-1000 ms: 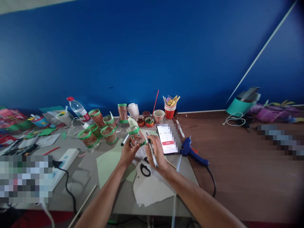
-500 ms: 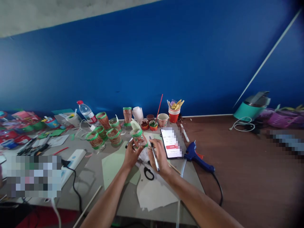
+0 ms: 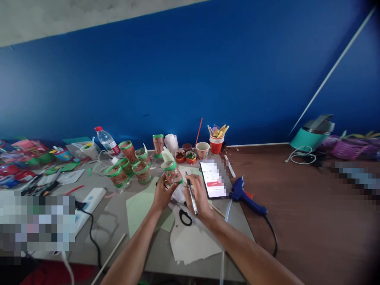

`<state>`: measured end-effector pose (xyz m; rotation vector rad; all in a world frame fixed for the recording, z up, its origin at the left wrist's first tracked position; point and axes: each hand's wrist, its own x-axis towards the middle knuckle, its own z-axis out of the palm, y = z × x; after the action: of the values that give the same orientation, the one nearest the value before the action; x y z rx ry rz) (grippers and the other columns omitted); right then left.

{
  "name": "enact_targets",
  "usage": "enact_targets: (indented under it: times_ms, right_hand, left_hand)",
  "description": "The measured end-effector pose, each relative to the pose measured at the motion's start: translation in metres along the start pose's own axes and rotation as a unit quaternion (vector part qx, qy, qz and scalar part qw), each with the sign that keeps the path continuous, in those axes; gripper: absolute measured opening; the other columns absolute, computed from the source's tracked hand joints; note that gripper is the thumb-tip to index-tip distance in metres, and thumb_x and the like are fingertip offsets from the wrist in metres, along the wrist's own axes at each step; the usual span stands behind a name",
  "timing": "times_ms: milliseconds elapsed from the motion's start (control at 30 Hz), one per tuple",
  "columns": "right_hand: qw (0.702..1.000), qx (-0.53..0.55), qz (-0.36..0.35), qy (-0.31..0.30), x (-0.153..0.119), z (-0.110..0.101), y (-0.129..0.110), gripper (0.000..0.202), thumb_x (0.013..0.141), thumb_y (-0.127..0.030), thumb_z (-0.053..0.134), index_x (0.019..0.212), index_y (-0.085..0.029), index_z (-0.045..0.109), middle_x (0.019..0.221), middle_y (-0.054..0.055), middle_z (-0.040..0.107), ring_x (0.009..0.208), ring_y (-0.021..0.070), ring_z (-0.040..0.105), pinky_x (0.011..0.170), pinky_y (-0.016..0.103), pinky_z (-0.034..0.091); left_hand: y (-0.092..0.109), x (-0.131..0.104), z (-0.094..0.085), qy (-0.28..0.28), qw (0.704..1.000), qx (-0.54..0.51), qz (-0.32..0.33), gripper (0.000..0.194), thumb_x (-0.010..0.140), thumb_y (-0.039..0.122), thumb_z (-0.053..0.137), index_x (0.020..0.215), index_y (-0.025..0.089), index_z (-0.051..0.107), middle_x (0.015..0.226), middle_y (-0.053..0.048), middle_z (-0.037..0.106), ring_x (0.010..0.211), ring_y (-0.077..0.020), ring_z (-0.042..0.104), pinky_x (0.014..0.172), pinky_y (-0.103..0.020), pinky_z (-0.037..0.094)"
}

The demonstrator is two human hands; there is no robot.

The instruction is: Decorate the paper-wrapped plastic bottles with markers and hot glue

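Observation:
My left hand (image 3: pixel 164 194) holds a small clear cup (image 3: pixel 172 173) with a green rim, brown paint and two pale round spots like eyes. A pale green paper piece (image 3: pixel 168 155) stands up at its rim. Close on the right, my right hand (image 3: pixel 197 194) grips a dark pen (image 3: pixel 191 194), its upper end pointing away from me near the cup. Below the hands, black-handled scissors (image 3: pixel 185 217) rest on cut white paper (image 3: pixel 194 241). Light green paper (image 3: pixel 138 208) lies under my left forearm.
Several brown-painted, green-rimmed cups (image 3: pixel 141 171) stand at the left beside a bottle (image 3: pixel 107 141). Paint pots (image 3: pixel 190 157) and a cup of sticks (image 3: pixel 216 144) stand behind. A phone (image 3: pixel 212 179) and a blue glue gun (image 3: pixel 247 198) lie right; a power strip (image 3: pixel 90 206) is left.
The view has shifted slightly. The cup in my left hand has turned a little, with its painted front showing more. Both hands keep their holds.

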<state>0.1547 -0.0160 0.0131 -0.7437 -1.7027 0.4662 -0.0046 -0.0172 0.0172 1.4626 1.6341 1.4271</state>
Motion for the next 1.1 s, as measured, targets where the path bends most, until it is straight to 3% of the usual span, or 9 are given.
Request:
enact_targets:
  times_ms: [267, 567, 1100]
  right_hand:
    - [1.0, 0.003, -0.012, 0.009, -0.002, 0.002, 0.0, 0.031, 0.089, -0.018, 0.049, 0.119, -0.021, 0.051, 0.108, 0.011, 0.055, 0.104, 0.0254, 0.057, 0.091, 0.043, 0.051]
    - [0.998, 0.028, -0.025, -0.054, -0.001, -0.005, -0.007, 0.042, 0.087, -0.022, 0.05, 0.128, -0.019, 0.047, 0.117, 0.014, 0.052, 0.114, 0.0279, 0.052, 0.097, 0.047, 0.048]
    - [0.999, 0.007, -0.011, -0.038, -0.003, -0.001, -0.001, 0.042, 0.088, -0.022, 0.05, 0.13, -0.02, 0.046, 0.116, 0.014, 0.05, 0.111, 0.0277, 0.053, 0.095, 0.048, 0.049]
  left_hand:
    - [0.002, 0.001, -0.002, 0.0, 1.0, 0.0, 0.013, 0.037, 0.074, 0.034, 0.068, 0.106, 0.015, 0.059, 0.105, -0.014, 0.071, 0.097, -0.0275, 0.068, 0.086, -0.042, 0.051]
    - [-0.003, 0.001, -0.002, 0.011, 0.999, 0.024, 0.027, 0.038, 0.075, 0.039, 0.069, 0.104, 0.016, 0.06, 0.105, -0.012, 0.068, 0.097, -0.0262, 0.065, 0.088, -0.041, 0.049]
    - [-0.014, 0.004, -0.002, 0.034, 0.999, 0.004, 0.011, 0.052, 0.071, 0.038, 0.073, 0.116, 0.018, 0.057, 0.111, -0.012, 0.066, 0.102, -0.0266, 0.062, 0.091, -0.041, 0.047]
